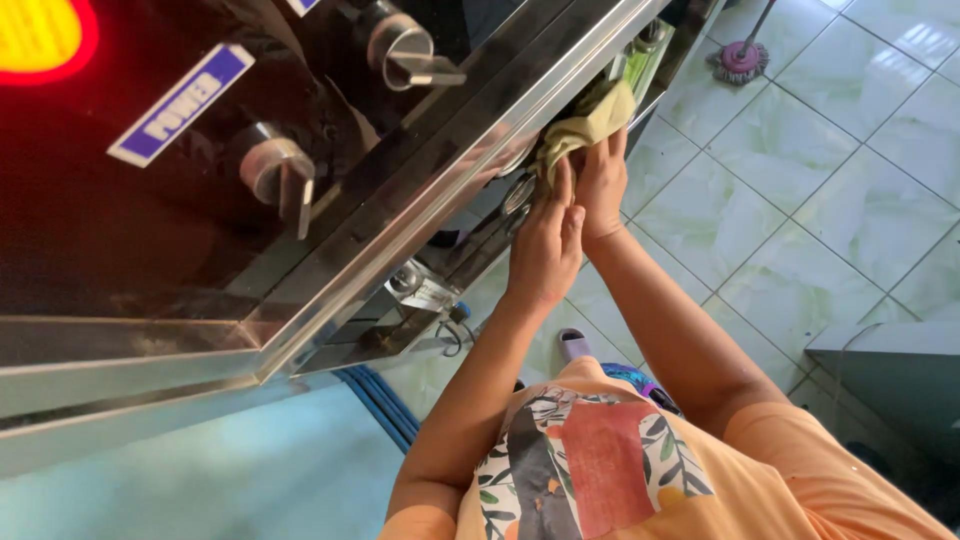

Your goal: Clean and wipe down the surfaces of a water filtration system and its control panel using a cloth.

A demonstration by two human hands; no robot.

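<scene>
The fingers of the right hand (603,182) are curling over a yellow-green cloth (588,122), gripping it and pressing it against the steel edge (440,170) of a black machine (130,230). The left hand (546,243) is lying just beside, fingers held narrow and nearly straight, its fingertips touching the cloth's lower end — whether it is truly gripping, I cannot tell. Both hands are touching each other at the thumbs.

Outward from there, two metal knobs (283,170) are jutting from the machine's dark front. A blue rectangular label (181,103) with a white border is sitting tilted between the upper knob and the top-left corner, where a round yellow light (38,32) ringed in red is glowing. Below the steel edge, blue hoses (380,405) are running along the floor.

The person is wearing an orange shirt (800,470) with a leafy print. A purple mop (740,58) is resting on the pale green tiles (800,200), well apart from the hands.
</scene>
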